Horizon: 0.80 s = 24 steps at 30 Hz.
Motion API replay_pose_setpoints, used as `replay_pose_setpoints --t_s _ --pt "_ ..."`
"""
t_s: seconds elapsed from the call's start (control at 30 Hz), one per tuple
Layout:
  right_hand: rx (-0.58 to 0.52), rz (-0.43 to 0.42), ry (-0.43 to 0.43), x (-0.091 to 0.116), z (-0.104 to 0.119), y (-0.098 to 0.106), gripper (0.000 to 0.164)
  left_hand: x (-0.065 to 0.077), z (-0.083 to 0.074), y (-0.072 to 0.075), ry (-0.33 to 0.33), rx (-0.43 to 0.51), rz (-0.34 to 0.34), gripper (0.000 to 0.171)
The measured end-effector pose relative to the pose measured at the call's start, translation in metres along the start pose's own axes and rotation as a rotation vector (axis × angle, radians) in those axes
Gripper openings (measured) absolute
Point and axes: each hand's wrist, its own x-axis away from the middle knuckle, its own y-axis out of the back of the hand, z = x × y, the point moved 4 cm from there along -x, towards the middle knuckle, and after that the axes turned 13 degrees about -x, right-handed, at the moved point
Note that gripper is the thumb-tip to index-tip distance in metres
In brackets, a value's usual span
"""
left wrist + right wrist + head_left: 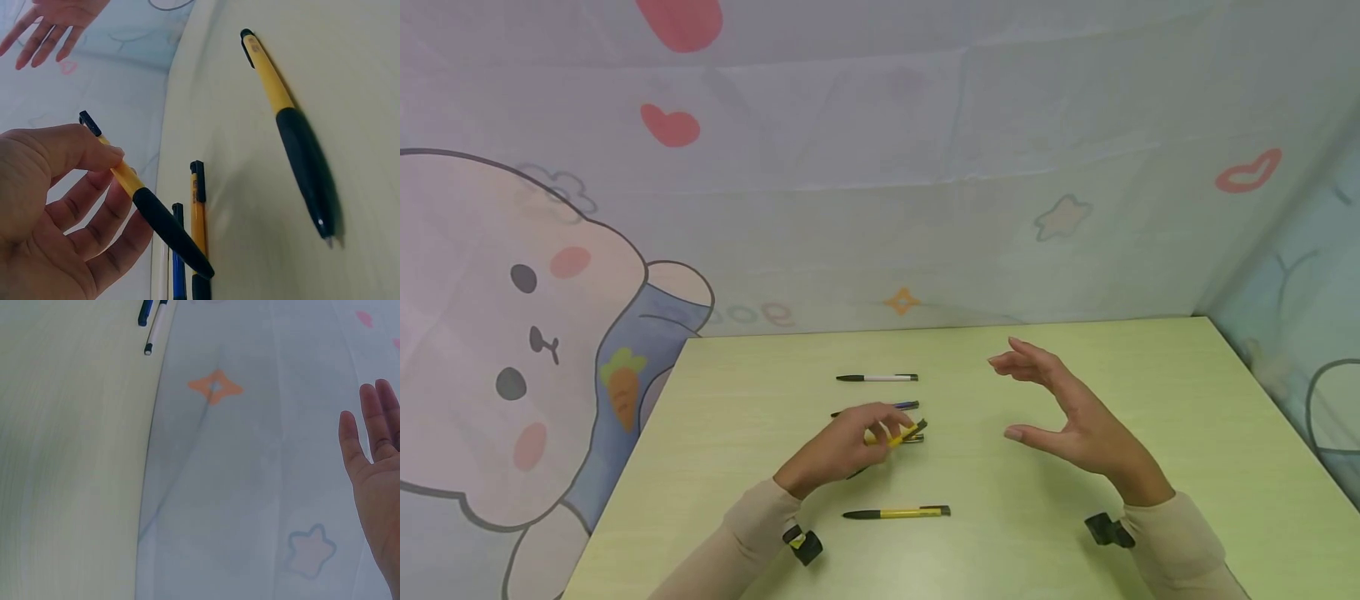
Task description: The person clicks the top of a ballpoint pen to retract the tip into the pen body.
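Between the thumb and fingers of my left hand a yellow ballpoint pen with a black grip is pinched, raised over the table and tilted. Just below it lies another yellow pen, partly hidden by the hand in the head view. Beyond that lie a blue pen and a white pen. Nearer the front rests one more yellow pen with a black grip. My right hand is held above the table on the right, thumb and fingers spread apart, holding nothing.
The pale table ends at the back against a hanging cloth printed with hearts, stars and a cartoon animal. A second cloth hangs along the right side. Each wrist wears a small black camera.
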Motion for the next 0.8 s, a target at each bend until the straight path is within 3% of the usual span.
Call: replay_pose_setpoints --t_s 0.43,0.8 --pt "0.0 0.0 0.024 0.002 0.0 0.002 0.099 -0.001 0.006 -0.006 -0.081 -0.062 0.049 0.044" --pt "0.001 -0.007 0.025 0.004 0.0 0.006 0.1 -0.003 0.014 -0.014 -0.125 -0.284 0.077 0.037"
